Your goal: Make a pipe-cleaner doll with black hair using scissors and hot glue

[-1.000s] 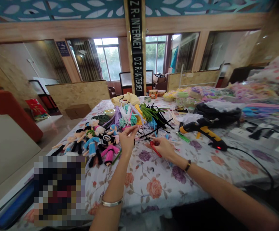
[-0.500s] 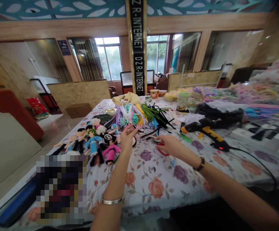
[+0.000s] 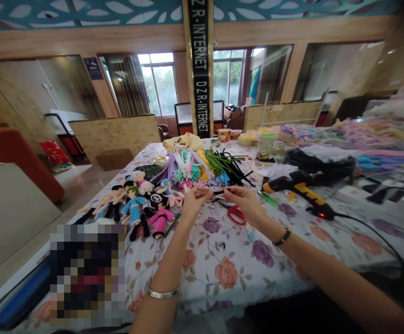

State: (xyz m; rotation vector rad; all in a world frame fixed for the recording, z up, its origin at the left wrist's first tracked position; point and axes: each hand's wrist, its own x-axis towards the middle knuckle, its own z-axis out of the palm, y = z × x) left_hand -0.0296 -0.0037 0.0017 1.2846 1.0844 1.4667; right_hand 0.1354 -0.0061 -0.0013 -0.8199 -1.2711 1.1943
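Note:
My left hand [image 3: 194,200] and my right hand [image 3: 245,201] are raised over the floral tablecloth [image 3: 222,264], fingertips pinched toward each other. A thin pale pipe cleaner piece [image 3: 216,191] spans between them. The red-handled scissors [image 3: 235,214] lie on the cloth just under my right hand. A heap of coloured pipe cleaners [image 3: 202,168] sits behind the hands. Several small pipe-cleaner dolls [image 3: 137,204] lie to the left of my left hand.
A yellow and black glue gun [image 3: 301,189] with a red light rests at the right, its black cord [image 3: 372,227] trailing to the table edge. Jars and cups [image 3: 262,144] stand at the back. More craft material is piled at far right [image 3: 379,134]. A blurred patch covers the lower left.
My right hand let go of the red scissors, which now lie on the cloth. Both hands came together and pinch a thin pale strand between them.

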